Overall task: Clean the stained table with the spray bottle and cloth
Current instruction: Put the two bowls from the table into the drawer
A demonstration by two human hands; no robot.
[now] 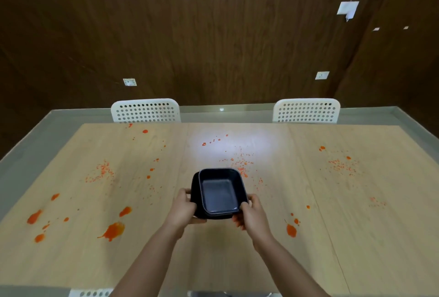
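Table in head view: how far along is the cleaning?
Done: nothing wiped; orange stains cover the table. In hand: left hand and right hand hold nested black containers. Left: spraying and wiping everything; no spray bottle or cloth in view.

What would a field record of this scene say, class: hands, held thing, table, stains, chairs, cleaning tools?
left hand: grips the left side of the black containers
right hand: grips their right side
black containers: two nested, top one empty
table: light wood
stains: orange blots and specks across the table
chairs: two white, at the far edge
spray bottle, cloth: not in view
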